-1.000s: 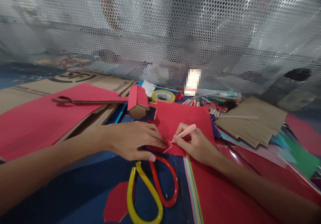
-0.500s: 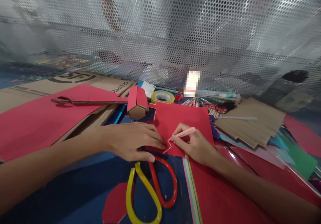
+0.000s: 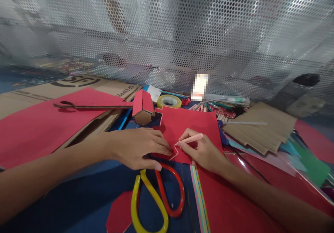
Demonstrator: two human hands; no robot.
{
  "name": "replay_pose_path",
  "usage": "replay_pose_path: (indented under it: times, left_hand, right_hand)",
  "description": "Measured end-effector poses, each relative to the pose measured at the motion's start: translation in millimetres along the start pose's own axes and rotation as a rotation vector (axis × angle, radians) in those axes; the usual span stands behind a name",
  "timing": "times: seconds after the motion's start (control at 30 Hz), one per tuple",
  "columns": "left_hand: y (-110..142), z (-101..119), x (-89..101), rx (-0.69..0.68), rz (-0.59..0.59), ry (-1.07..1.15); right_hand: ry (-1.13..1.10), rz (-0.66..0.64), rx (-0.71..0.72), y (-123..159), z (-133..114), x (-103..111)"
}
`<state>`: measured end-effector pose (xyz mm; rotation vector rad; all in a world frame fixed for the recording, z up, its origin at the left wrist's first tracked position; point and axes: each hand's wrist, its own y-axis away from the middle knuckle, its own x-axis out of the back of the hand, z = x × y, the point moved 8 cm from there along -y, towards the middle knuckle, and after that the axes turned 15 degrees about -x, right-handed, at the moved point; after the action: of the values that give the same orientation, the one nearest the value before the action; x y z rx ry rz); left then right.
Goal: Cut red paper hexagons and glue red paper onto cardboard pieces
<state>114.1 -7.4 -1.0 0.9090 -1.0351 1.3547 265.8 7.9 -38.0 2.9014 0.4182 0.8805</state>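
Observation:
My left hand (image 3: pixel 138 147) lies flat with fingers together, pressing down the near left edge of a red paper sheet (image 3: pixel 190 123). My right hand (image 3: pixel 202 151) pinches a pale pink pen (image 3: pixel 190 139), whose tip touches the sheet beside a white zigzag line at its near edge. Large scissors with one yellow and one red handle (image 3: pixel 156 198) lie on the blue table just below both hands, partly under my left hand.
A small red-covered cardboard box (image 3: pixel 142 107) and a yellow tape roll (image 3: pixel 169 101) sit behind the sheet. Red paper on cardboard (image 3: pixel 39 121) lies at left, cardboard pieces (image 3: pixel 261 125) and coloured sheets at right. A perforated metal screen (image 3: pixel 167 34) closes the back.
The pen tip has crept slightly left along the white line on the red sheet. My left hand has stayed put.

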Motion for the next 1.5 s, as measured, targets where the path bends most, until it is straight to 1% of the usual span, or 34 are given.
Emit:
replay_pose_path:
  times: [0.1, 0.2, 0.3, 0.5, 0.83, 1.0, 1.27, 1.5]
  left_hand:
    - [-1, 3, 2.4, -0.003, 0.033, 0.008]
    - [-2, 5, 4.9, -0.016, 0.082, 0.016]
    - [-3, 7, 5.5, -0.040, 0.107, 0.021]
    - [-3, 5, 2.6, -0.027, 0.059, -0.029]
    - [-3, 9, 4.5, -0.017, 0.084, -0.056]
    - [-5, 12, 2.4, 0.016, 0.034, -0.095]
    - [-6, 19, 3.5, 0.039, 0.063, -0.124]
    - [-4, 24, -1.9, 0.091, 0.078, -0.192]
  right_hand:
    - [-0.012, -0.025, -0.016, -1, 4, -2]
    - [-0.014, -0.025, -0.021, -1, 6, -2]
    - [-0.016, -0.019, -0.018, -1, 4, -2]
    - [-0.004, -0.021, -0.013, -1, 3, -2]
    - [-0.036, -0.032, -0.019, -1, 3, -2]
    - [-0.039, -0.018, -0.015, -1, 4, -2]
    - [-0.058, -0.020, -0.023, -1, 2, -1]
    - [-0.067, -0.032, -0.029, -1, 3, -1]
